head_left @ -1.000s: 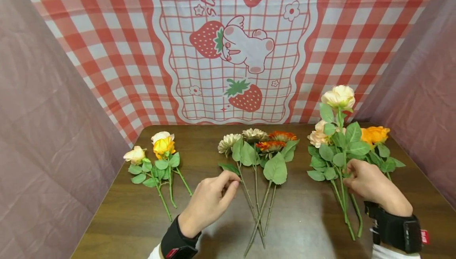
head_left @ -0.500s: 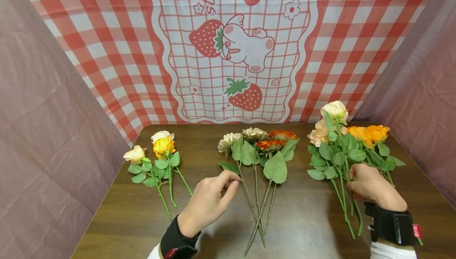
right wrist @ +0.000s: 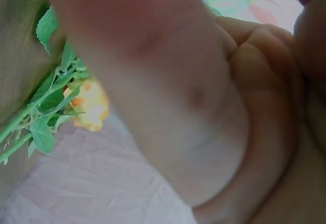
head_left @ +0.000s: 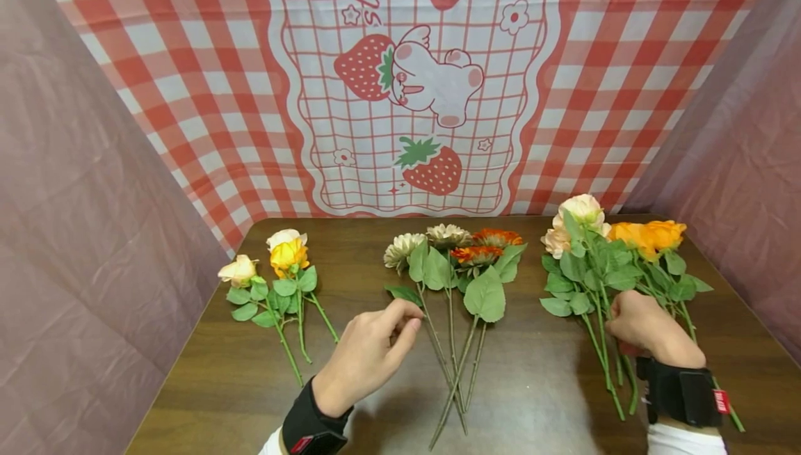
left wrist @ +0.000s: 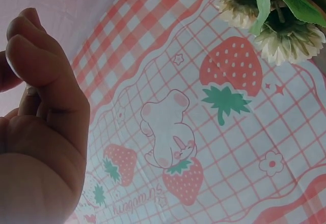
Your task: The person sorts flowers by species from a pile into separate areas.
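Note:
At the right of the table my right hand [head_left: 653, 330] pinches the stem of a cream rose [head_left: 583, 211]. That rose lies low over the peach rose [head_left: 555, 241] and the other leafy stems there. Curled fingers fill the right wrist view and hide the grip itself. My left hand [head_left: 369, 354] hovers at the middle with loosely bent fingers and nothing in them. Its fingertips are near the stems of the cream daisy-like flowers [head_left: 403, 252] and orange daisy-like flowers [head_left: 477, 255]. In the left wrist view those cream flowers [left wrist: 288, 43] show at the upper right.
Orange roses [head_left: 651, 238] lie at the far right. A cream rose [head_left: 238, 270] and a yellow rose [head_left: 289, 257] lie with another pale one at the left of the wooden table [head_left: 526, 385]. A checked strawberry cloth [head_left: 432, 170] hangs behind the table.
The cream rose in my right hand has come down from upright onto the right-hand bunch, its bloom moving slightly left. My right hand has lowered a little; the left has stayed still.

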The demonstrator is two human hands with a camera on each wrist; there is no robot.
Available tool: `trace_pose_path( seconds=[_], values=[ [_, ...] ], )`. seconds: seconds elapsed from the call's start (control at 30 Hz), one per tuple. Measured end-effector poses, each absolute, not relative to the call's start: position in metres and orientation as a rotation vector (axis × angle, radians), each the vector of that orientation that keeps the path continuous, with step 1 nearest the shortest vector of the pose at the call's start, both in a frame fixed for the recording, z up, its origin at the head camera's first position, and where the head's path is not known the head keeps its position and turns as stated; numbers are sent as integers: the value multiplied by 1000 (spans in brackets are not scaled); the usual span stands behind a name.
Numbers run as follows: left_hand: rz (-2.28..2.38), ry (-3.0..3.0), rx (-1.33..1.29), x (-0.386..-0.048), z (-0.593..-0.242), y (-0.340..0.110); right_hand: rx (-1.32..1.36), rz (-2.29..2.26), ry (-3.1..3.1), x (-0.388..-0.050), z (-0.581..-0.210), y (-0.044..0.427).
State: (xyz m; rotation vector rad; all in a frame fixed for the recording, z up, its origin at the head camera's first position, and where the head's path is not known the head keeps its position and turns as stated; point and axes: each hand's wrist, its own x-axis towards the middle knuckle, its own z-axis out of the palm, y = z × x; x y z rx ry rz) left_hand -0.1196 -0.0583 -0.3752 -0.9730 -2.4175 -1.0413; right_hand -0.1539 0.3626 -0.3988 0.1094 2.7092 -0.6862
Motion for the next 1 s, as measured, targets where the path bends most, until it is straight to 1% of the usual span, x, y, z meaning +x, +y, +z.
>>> trace_pose_path(
  seconds=[0.47,0.8,1.0],
  values=[
    [-1042,-2457,-983,-120,-374,-58,48,-656,2768,-157,-408,361],
    [-1036,-2462,-979,-120,-374,-59,103,-688,2762,-155,-400,356],
    [-1025,-2457,-977,-120,-375,-60,66,-687,2888,-152,-394,350]
  ],
)
